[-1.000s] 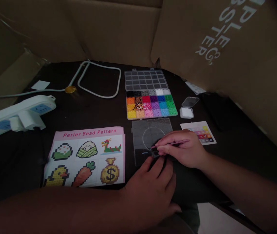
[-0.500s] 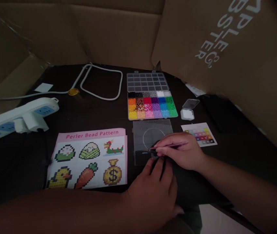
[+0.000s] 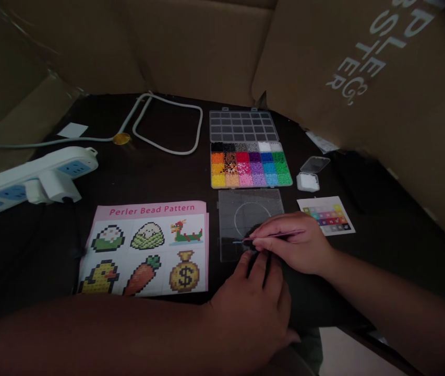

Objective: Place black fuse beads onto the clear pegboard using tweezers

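Observation:
My right hand [image 3: 295,243] pinches pink tweezers [image 3: 285,234], which point left over a clear pegboard [image 3: 229,216]. Their tips are at the right end of a short row of small pale-blue beads [image 3: 237,242] on the board's lower part. Whether a bead sits between the tips is too small to tell. My left hand [image 3: 251,308] lies palm down in front, fingers stretched and slightly spread, with fingertips at the board's near edge. Just behind the board, a bead box [image 3: 251,164] lies with its lid raised back, its compartments filled with beads of many colours.
A Perler Bead Pattern sheet [image 3: 147,252] lies left of the board. On the right are a colour chart [image 3: 326,215] and a small open box of white pieces [image 3: 308,182]. A power strip [image 3: 65,167] and a looped cable [image 3: 201,125] lie further left. Cardboard walls [image 3: 191,47] surround the table.
The view has shifted, so everything appears a little further right and higher. Relative to the board, the tweezers' tips have come slightly nearer to me, down to the bead row. My left hand stays put.

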